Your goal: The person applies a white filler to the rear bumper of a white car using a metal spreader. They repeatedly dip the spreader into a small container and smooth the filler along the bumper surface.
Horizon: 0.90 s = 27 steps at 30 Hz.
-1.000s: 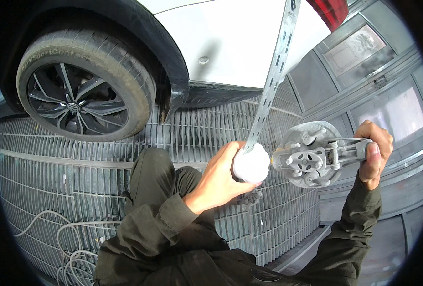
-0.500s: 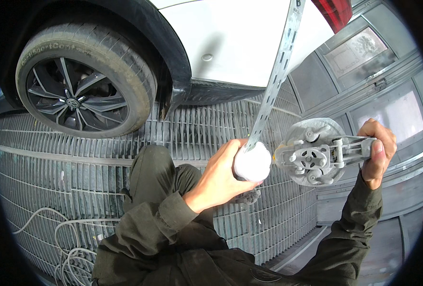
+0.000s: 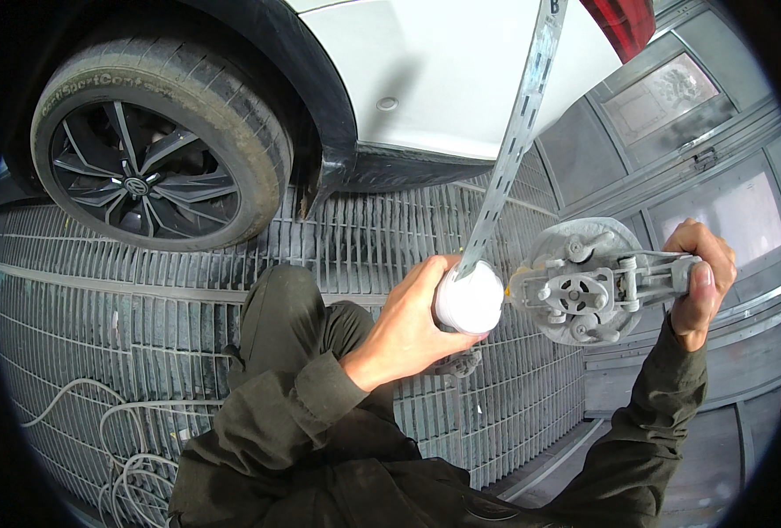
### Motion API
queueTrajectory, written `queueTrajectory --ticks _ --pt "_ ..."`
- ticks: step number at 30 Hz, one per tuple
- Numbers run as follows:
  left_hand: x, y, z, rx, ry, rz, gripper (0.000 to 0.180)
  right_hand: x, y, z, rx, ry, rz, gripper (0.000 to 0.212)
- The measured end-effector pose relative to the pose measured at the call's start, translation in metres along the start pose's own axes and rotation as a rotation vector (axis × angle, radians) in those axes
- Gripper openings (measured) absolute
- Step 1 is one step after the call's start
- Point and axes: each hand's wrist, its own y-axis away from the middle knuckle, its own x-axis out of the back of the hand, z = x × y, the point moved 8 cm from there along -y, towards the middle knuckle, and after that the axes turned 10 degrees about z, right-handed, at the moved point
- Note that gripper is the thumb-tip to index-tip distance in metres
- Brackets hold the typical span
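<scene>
My left hand (image 3: 408,330) is wrapped round a white cup (image 3: 469,299) holding white liquid that looks like paint. A long slotted metal mixing stick (image 3: 505,167) stands tilted in the cup, leaning toward the car. My right hand (image 3: 706,277) grips the handle of a grey, paint-crusted mixing lid (image 3: 575,299) with wing-shaped clamps. Its yellowish spout end is close by the cup's right rim. Whatever container is under the lid is hidden, and no stream of liquid can be made out.
A white car (image 3: 443,70) with a dusty wheel (image 3: 139,185) stands ahead and left. Slatted metal grating (image 3: 355,238) forms the floor. A pale hose (image 3: 131,440) lies coiled at lower left. Grey panelled doors with windows (image 3: 721,220) stand along the right.
The car and wheel have shifted slightly in view. The mixing lid sits marginally lower and its lever end has moved a little. Both hands keep their holds.
</scene>
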Motion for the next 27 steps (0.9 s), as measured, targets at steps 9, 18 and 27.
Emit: queueTrajectory --ticks 9,18,27 --pt "-0.005 0.0 -0.003 0.014 0.016 -0.012 0.076 0.004 0.0 0.001 0.028 0.054 0.03 0.074" --pt "-0.006 0.001 -0.005 0.029 0.015 -0.016 0.077 0.009 0.0 -0.001 0.048 0.072 0.066 0.08" --pt "-0.004 0.002 -0.007 0.023 0.013 -0.007 0.078 0.012 -0.003 0.001 0.04 0.073 0.086 0.083"
